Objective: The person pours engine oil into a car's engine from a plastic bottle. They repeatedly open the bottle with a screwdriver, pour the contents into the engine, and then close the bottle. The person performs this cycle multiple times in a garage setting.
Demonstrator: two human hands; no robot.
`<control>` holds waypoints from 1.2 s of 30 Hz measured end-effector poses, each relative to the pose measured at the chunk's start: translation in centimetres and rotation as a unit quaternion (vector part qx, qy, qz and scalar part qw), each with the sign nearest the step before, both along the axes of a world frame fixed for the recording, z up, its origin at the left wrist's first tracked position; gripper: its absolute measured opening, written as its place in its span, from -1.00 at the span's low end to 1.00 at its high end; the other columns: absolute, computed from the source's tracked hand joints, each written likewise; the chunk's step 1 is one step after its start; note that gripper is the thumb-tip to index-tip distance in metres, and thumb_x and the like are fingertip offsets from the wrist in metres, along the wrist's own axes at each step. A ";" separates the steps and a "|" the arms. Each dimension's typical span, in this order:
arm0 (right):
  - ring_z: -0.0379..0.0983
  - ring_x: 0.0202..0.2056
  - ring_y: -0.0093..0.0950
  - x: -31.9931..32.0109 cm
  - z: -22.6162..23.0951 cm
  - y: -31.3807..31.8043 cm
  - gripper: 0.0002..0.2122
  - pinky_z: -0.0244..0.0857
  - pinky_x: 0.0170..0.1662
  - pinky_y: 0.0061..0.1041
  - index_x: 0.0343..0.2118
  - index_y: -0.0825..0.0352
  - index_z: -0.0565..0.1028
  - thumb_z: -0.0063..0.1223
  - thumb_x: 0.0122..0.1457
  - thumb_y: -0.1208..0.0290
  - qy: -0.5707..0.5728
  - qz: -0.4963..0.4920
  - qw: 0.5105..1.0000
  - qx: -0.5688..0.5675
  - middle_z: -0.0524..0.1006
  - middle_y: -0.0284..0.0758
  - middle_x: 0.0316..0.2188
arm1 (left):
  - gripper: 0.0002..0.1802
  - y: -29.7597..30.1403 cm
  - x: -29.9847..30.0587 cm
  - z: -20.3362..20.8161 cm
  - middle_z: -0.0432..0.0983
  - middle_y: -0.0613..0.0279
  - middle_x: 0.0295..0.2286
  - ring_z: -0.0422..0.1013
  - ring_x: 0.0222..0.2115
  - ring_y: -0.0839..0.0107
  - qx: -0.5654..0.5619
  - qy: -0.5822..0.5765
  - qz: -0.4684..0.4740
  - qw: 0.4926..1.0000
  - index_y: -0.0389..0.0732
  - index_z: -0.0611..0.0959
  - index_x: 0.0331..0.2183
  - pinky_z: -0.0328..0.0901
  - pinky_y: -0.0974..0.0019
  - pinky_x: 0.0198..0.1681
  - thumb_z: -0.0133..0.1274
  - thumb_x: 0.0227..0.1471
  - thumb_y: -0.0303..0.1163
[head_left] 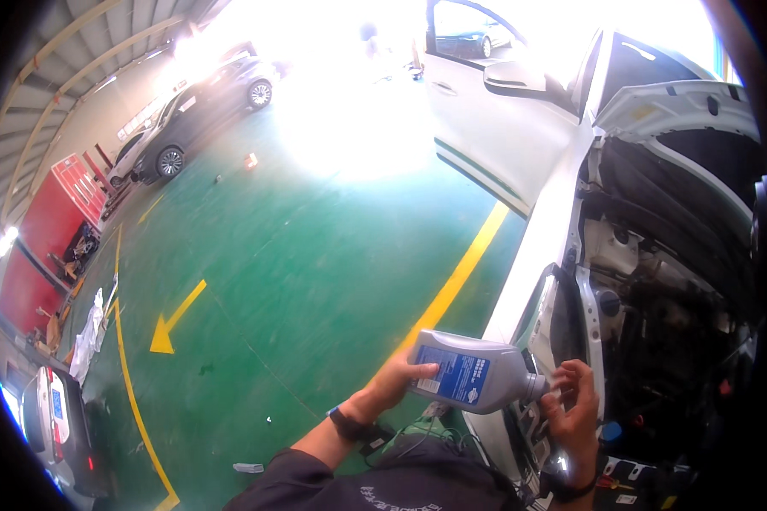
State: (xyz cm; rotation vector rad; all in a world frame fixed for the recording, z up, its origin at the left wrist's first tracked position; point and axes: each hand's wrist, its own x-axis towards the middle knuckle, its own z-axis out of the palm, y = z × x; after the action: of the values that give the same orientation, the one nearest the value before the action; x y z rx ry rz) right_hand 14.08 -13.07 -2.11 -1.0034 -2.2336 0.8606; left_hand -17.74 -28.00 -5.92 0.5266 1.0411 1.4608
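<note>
My left hand (390, 383) is wrapped round the base end of a grey plastic oil bottle (501, 375) with a blue label, its thumb lying over the label. The bottle lies on its side in the air, neck toward the right. At the neck (534, 387), my right hand (576, 409) has its thumb and fingers curled in; whether a cap is between them is hidden. Just beyond, the white car (533, 247) has its bonnet (686, 111) raised over the engine bay (656, 315). Both hands are beside the car's front wing.
The car's front door (503, 111) stands ajar ahead. Yellow lines and an arrow (175, 322) mark the green floor (315, 255). A dark car (204, 115) is parked far left, another car (64, 426) near left. White sheeting (88, 336) lies along the left side.
</note>
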 end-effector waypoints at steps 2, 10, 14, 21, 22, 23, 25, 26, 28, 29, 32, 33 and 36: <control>0.56 -0.10 -0.18 -0.2 1.7 -0.3 -0.67 0.44 -0.04 -0.22 0.00 0.35 0.56 0.27 0.18 0.40 0.011 0.017 1.000 -0.020 0.59 -0.13 -0.14 | -0.16 0.0 0.0 0.0 0.60 0.07 0.00 0.53 0.00 0.28 -0.004 0.000 -0.011 1.000 -0.38 0.46 0.19 0.35 0.20 0.19 0.41 0.01 -0.13; 0.56 -0.09 -0.16 1.6 -1.9 0.1 -0.64 0.43 -0.01 -0.21 0.00 0.35 0.55 0.30 0.16 0.39 0.003 -0.024 1.000 0.007 0.60 -0.14 -0.15 | -0.10 1.0 0.0 -0.9 0.59 0.05 0.00 0.53 0.01 0.28 0.003 0.004 -0.036 0.999 -0.39 0.43 0.22 0.37 0.18 0.19 0.41 0.00 -0.10; 0.55 -0.11 -0.15 1.8 -1.4 -0.1 -0.63 0.42 0.00 -0.20 -0.01 0.34 0.56 0.34 0.12 0.38 0.028 0.011 0.999 0.023 0.61 -0.15 -0.14 | -0.10 0.9 -0.1 -1.0 0.59 0.05 0.00 0.53 0.02 0.28 0.002 0.014 -0.033 0.999 -0.39 0.43 0.22 0.37 0.19 0.19 0.41 0.00 -0.11; 0.57 -0.27 -0.45 1.2 1.1 -0.2 -0.52 0.44 -0.27 -0.44 0.03 0.33 0.43 0.38 0.08 0.35 0.027 0.010 0.995 -0.098 0.59 -0.22 -0.22 | -0.19 0.9 0.1 -0.6 0.56 0.11 0.01 0.48 0.03 0.29 -0.003 0.010 -0.048 0.999 -0.33 0.47 0.20 0.34 0.21 0.15 0.39 0.03 -0.13; 0.57 -0.29 -0.45 0.9 1.5 -0.5 -0.53 0.44 -0.28 -0.45 0.01 0.34 0.44 0.38 0.06 0.37 0.053 -0.050 0.979 -0.190 0.59 -0.24 -0.28 | -0.19 0.8 0.0 -0.6 0.56 0.11 0.01 0.48 0.03 0.29 0.002 0.003 -0.042 0.999 -0.33 0.47 0.20 0.34 0.21 0.15 0.39 0.03 -0.13; 0.57 -0.29 -0.45 0.3 2.5 -0.9 -0.53 0.44 -0.28 -0.45 0.01 0.34 0.44 0.38 0.06 0.37 0.052 -0.050 0.979 -0.189 0.59 -0.24 -0.28 | -0.19 0.8 0.0 -0.5 0.56 0.11 0.01 0.48 0.03 0.29 0.003 0.003 -0.041 0.999 -0.33 0.47 0.20 0.34 0.21 0.15 0.39 0.03 -0.13; 0.57 -0.36 -0.44 -0.7 4.5 -1.7 -0.58 0.44 -0.31 -0.46 0.00 0.35 0.43 0.33 0.10 0.40 0.089 0.023 0.993 -0.073 0.59 -0.25 -0.32 | -0.18 0.8 0.1 -0.1 0.57 0.11 0.01 0.48 0.03 0.29 -0.007 0.000 -0.043 0.999 -0.33 0.48 0.19 0.34 0.21 0.15 0.40 0.02 -0.13; 0.57 -0.36 -0.44 -0.5 4.2 -1.6 -0.58 0.44 -0.31 -0.46 0.00 0.35 0.43 0.33 0.10 0.40 0.089 0.024 0.993 -0.074 0.59 -0.25 -0.32 | -0.18 0.8 0.1 -0.1 0.57 0.11 0.01 0.48 0.03 0.29 -0.008 0.000 -0.042 0.999 -0.33 0.48 0.19 0.34 0.21 0.15 0.40 0.02 -0.13; 0.61 -0.32 -0.29 0.3 3.0 -0.9 -0.58 0.50 -0.28 -0.36 -0.01 0.34 0.46 0.38 0.12 0.33 0.044 0.050 0.990 -0.122 0.61 -0.14 -0.22 | -0.13 0.8 0.2 0.0 0.59 0.06 -0.02 0.53 0.00 0.29 -0.006 0.017 -0.034 0.999 -0.40 0.45 0.20 0.38 0.20 0.16 0.40 0.00 -0.11; 0.61 -0.32 -0.29 0.6 2.1 -0.7 -0.58 0.50 -0.28 -0.36 -0.01 0.34 0.46 0.38 0.12 0.33 0.045 0.052 0.990 -0.122 0.61 -0.14 -0.22 | -0.13 0.8 0.2 -0.3 0.59 0.06 -0.02 0.53 0.00 0.29 -0.006 0.018 -0.033 0.999 -0.40 0.45 0.20 0.38 0.20 0.16 0.40 0.00 -0.11; 0.61 -0.40 -0.35 0.4 1.4 -0.6 -0.60 0.48 -0.38 -0.44 -0.03 0.32 0.44 0.36 0.13 0.36 0.052 0.027 0.990 -0.129 0.60 -0.18 -0.25 | -0.12 0.6 0.0 -0.8 0.59 0.06 -0.03 0.53 -0.01 0.29 -0.001 0.017 -0.040 0.999 -0.39 0.45 0.19 0.38 0.20 0.16 0.41 0.00 -0.09; 0.62 -0.41 -0.36 0.1 2.1 -0.9 -0.62 0.48 -0.37 -0.45 -0.03 0.32 0.44 0.34 0.15 0.36 0.074 0.040 0.993 -0.088 0.61 -0.20 -0.29 | -0.12 0.5 0.0 -0.7 0.59 0.06 -0.03 0.53 -0.01 0.29 -0.001 0.021 -0.040 0.999 -0.39 0.45 0.19 0.38 0.20 0.16 0.41 -0.01 -0.08; 0.62 -0.42 -0.36 0.0 2.5 -0.7 -0.64 0.49 -0.35 -0.43 -0.04 0.33 0.44 0.31 0.19 0.33 0.079 0.073 0.994 -0.018 0.60 -0.22 -0.33 | -0.10 0.4 0.2 -0.4 0.59 0.07 -0.03 0.53 -0.01 0.30 -0.004 0.025 -0.038 0.999 -0.39 0.46 0.19 0.38 0.20 0.16 0.43 -0.02 -0.06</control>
State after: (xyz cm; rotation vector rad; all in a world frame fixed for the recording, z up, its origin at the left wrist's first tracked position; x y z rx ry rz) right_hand 14.04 -13.77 0.35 -0.7654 -2.1825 1.0102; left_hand -17.51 -27.56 -6.34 0.5948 1.0548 1.3822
